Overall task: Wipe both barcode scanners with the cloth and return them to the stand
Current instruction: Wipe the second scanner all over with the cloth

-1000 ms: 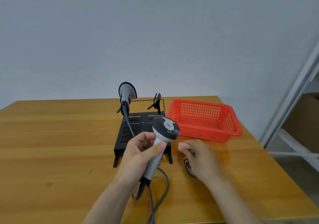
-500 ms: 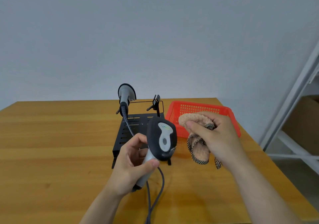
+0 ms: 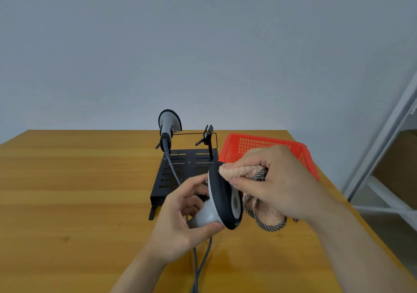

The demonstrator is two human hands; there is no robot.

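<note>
The cloth (image 3: 239,172) is no longer down on the wooden table (image 3: 67,191), where it lay a second ago. The right hand (image 3: 277,182) has lifted it, and its fingers, curled round the bunched pink fabric, now press one fold against the upper end of the scanner head. The checked border of the cloth hangs loose below the hand.

The left hand (image 3: 180,220) holds the handheld barcode scanner (image 3: 222,193) above the table, in front of the black stand (image 3: 180,173). Its fingers and thumb are closed round the grey handle. It has also turned the scanner, so the dark head now faces the cloth, and the grey cable (image 3: 200,261) drops from the handle to the near table edge.

In my judgement this means that the wiping of the first scanner is only beginning. The second barcode scanner (image 3: 168,123) sits upright in the left holder of the stand, and it appears not yet taken. The right clip (image 3: 208,134) stands empty, and the held scanner probably goes back there. The red basket (image 3: 259,143) is just beside the stand, behind the right hand
</note>
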